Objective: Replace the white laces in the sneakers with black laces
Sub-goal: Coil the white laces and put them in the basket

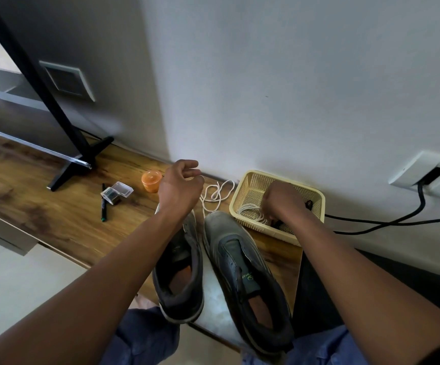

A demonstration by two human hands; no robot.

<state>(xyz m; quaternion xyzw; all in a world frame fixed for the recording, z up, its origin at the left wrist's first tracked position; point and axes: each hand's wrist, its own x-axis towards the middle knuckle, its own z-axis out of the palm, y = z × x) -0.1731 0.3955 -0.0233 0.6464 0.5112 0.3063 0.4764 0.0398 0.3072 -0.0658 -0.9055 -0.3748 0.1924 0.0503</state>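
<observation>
The left hand [180,189] hovers loosely curled and empty beside the limp white cord lace [217,194], while the right hand [283,201] pinches light, floppy laces, best taken near their stiff tips, inside the yellow perforated plastic basket [316,200], just beyond the two grey unlaced sneakers [237,262].

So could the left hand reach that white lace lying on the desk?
Probably yes: the left hand hovers just beside the white lace, with nothing between them.
</observation>
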